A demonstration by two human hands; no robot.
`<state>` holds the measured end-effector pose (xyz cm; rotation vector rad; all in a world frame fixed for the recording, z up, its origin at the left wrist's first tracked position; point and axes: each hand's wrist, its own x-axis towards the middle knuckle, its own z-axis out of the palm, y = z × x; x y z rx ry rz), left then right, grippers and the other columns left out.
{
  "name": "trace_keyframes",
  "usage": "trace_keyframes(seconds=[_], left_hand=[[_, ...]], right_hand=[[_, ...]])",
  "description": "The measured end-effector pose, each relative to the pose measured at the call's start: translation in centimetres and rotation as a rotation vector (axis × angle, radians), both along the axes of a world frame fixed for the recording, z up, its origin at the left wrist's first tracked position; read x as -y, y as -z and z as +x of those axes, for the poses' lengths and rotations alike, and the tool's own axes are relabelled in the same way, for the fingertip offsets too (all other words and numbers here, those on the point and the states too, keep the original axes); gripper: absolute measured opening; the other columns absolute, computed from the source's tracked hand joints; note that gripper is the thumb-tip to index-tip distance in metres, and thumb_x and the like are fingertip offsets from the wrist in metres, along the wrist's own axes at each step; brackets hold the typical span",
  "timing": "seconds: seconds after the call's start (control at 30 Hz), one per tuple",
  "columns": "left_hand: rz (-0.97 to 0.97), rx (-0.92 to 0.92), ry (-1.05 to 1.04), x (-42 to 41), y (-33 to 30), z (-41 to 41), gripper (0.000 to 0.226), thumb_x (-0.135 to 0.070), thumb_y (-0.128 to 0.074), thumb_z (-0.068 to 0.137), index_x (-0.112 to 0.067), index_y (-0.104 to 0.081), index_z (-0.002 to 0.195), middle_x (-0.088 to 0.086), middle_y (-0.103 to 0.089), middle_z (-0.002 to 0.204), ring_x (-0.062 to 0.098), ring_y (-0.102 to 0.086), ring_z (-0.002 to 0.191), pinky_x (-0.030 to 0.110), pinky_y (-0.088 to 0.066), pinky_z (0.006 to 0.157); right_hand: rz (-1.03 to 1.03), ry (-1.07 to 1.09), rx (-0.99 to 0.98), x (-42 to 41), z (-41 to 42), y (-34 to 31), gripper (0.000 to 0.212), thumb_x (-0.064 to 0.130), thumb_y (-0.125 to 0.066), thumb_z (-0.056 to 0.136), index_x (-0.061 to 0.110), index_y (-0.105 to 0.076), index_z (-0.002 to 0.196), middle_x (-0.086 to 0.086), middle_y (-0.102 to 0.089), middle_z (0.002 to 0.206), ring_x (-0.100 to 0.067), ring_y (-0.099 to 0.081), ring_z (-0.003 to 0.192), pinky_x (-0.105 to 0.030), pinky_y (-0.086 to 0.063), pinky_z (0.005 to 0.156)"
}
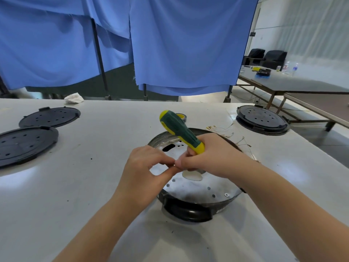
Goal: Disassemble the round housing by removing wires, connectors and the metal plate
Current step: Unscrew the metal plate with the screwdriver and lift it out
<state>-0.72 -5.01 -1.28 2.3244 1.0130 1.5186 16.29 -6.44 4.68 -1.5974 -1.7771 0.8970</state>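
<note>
Gripping the screwdriver (181, 132) above the metal plate (196, 188), right hand (209, 157) should stay upright while left hand (149, 165) pinches its tip steady

Screwdriver (181, 131) shaft and tip hidden behind right hand (211, 157). Whatever left hand (149, 165) fingertips pinch is too small to tell. Lower-left black disc (24, 144) cut by frame edge. Far table items (264, 71) blurred.

Three black lids (49, 117) (one screwdriver (181, 131))
</note>
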Motion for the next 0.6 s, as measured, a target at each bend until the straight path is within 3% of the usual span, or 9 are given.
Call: trace_keyframes(seconds=[0.07,0.13,0.23,0.3,0.37,0.47,0.6], left_hand=[[0.004,-0.048,-0.001,-0.2,0.2,0.0,0.012,-0.030,-0.080,0.067,-0.021,-0.075,0.072,-0.015,-0.067,0.069,0.005,-0.058,0.073,0.031,-0.046,0.073],[-0.077,-0.080,0.017,-0.3,0.3,0.1,0.010,-0.026,-0.084,0.071,-0.024,-0.074,0.073,-0.019,-0.066,0.069,0.004,-0.060,0.078,0.027,-0.045,0.078],[-0.252,-0.099,0.056,-0.4,0.6,0.1,0.004,-0.036,-0.073,0.078,-0.034,-0.072,0.074,-0.024,-0.067,0.079,-0.001,-0.059,0.089,0.014,-0.039,0.083],[-0.325,-0.117,0.076,-0.6,0.8,-0.2,0.022,-0.051,-0.062,0.080,-0.032,-0.070,0.071,-0.025,-0.067,0.079,-0.003,-0.057,0.091,0.008,-0.032,0.088],[-0.296,-0.182,0.062,-1.0,1.2,-0.6,0.044,-0.061,-0.053,0.084,-0.026,-0.065,0.061,-0.015,-0.064,0.065,0.005,-0.058,0.079,0.005,-0.032,0.079],[-0.198,-0.214,-0.023,-1.8,1.5,-1.0,0.051,-0.048,-0.048,0.088,-0.014,-0.049,0.050,-0.002,-0.046,0.046,0.018,-0.046,0.050,0.017,-0.033,0.052],[-0.124,-0.234,-0.073,-2.0,1.6,-1.1,0.055,-0.044,-0.038,0.089,-0.005,-0.040,0.051,0.008,-0.040,0.043,0.024,-0.038,0.042,0.033,-0.033,0.047]], right_hand=[[-0.012,0.004,-0.018,-0.2,0.3,0.1,0.032,0.016,-0.077,0.073,0.015,-0.048,0.059,-0.014,-0.066,0.071,-0.010,-0.065,0.060,-0.018,-0.053,0.059],[-0.018,0.013,-0.002,-0.3,0.7,0.1,0.031,0.012,-0.076,0.073,0.016,-0.049,0.058,-0.020,-0.071,0.082,-0.022,-0.070,0.071,-0.031,-0.059,0.069],[0.012,0.092,0.069,-0.4,2.5,-0.2,0.021,0.013,-0.074,0.071,0.012,-0.055,0.061,-0.019,-0.070,0.082,-0.021,-0.060,0.062,-0.032,-0.054,0.062],[0.046,0.174,0.099,-0.5,4.6,-0.5,0.011,0.011,-0.071,0.072,0.004,-0.062,0.069,-0.019,-0.071,0.082,-0.026,-0.061,0.061,-0.034,-0.055,0.065],[0.076,0.263,0.109,-0.5,7.3,-0.7,0.008,0.007,-0.070,0.073,0.000,-0.066,0.076,-0.017,-0.073,0.084,-0.020,-0.069,0.067,-0.027,-0.058,0.068],[0.056,0.397,0.104,-0.8,11.8,-0.8,0.015,0.003,-0.072,0.073,-0.006,-0.065,0.083,-0.016,-0.073,0.088,-0.017,-0.071,0.074,-0.026,-0.059,0.072],[-0.048,0.471,0.266,-1.2,15.6,1.0,0.012,0.006,-0.074,0.072,0.001,-0.064,0.076,-0.012,-0.071,0.081,-0.018,-0.070,0.072,-0.025,-0.054,0.059]])
